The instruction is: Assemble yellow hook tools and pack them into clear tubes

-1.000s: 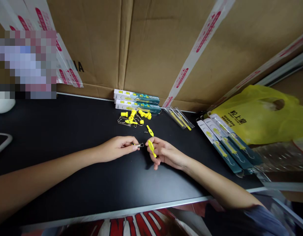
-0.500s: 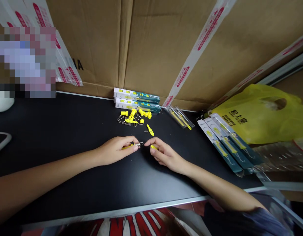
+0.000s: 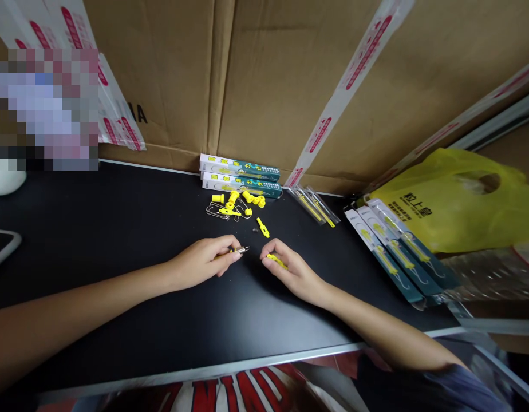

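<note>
Between the thumb and fingers of my left hand [image 3: 209,257] is a spring [image 3: 241,250] with yellow plastic behind it, partly hidden by the fingers. Its tip points right. Across a small gap, my right hand [image 3: 292,266] pinches a yellow plastic piece [image 3: 278,261], partly covered by the fingers. Just beyond the hands lies another yellow slotted piece [image 3: 263,228], with a tiny spring [image 3: 256,230] beside it. Farther back sits a pile of yellow caps [image 3: 234,197] and bent wire hooks [image 3: 216,211].
Two printed boxes [image 3: 241,184] stand against the cardboard [image 3: 264,86] at the back. Clear tubes with yellow strips [image 3: 311,205] lie right of them. Several boxed spring scales [image 3: 395,252] and a yellow plastic bag [image 3: 457,200] occupy the right side. A white-edged device [image 3: 7,243] lies left.
My right hand has drawn slightly away from the spring, and its index finger has curled in, showing more of the yellow piece. The left hand has turned the spring's tip a little.
</note>
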Demonstrator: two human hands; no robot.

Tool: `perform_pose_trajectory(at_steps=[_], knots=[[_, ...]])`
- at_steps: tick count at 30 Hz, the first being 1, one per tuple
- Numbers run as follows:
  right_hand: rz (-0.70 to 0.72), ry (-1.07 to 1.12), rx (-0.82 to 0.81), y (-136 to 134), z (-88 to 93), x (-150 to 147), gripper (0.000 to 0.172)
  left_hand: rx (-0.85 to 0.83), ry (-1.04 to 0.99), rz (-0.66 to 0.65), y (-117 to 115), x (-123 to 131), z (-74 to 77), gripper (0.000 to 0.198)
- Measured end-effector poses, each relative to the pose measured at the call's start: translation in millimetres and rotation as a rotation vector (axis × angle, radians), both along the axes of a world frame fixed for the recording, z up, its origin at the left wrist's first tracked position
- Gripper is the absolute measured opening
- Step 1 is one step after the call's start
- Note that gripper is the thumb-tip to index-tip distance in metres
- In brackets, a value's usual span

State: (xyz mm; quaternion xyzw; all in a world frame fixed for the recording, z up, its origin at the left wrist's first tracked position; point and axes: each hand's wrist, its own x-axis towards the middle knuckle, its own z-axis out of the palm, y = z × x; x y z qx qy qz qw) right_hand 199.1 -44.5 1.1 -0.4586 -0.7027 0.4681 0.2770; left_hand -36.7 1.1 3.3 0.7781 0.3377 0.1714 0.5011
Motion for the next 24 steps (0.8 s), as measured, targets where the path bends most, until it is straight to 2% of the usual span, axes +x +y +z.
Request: perform_pose_trajectory(at_steps=[4,6,9,17,21,24], knots=[[-0.033,0.116,-0.130,0,1.5,0,0.034,-0.122,-0.005,0.020,-2,-1,1.7,0.025],[-0.042,0.219,-0.233,1,0.4,1,0.036,-0.078,0.017,0.013,-4,-1,3.8,0.022],[-0.038,0.303,-0.322,1,-0.7,0,0.031,0.082,0.070,-0.018,-10,1,6.6,0.020],[0.096,0.208,-0.177,-12,5.5,-6,0.021,0.374,0.262,-0.009,-22,5,6.1,0.025],[0.123,0.267,-0.216,-15,3.9,-10,0.020,0.526,0.364,-0.003,-25,5,8.0,0.024],[0.114,0.323,-0.180,-15,3.2,-13,0.020,0.616,0.412,-0.003,-27,5,9.8,0.022]])
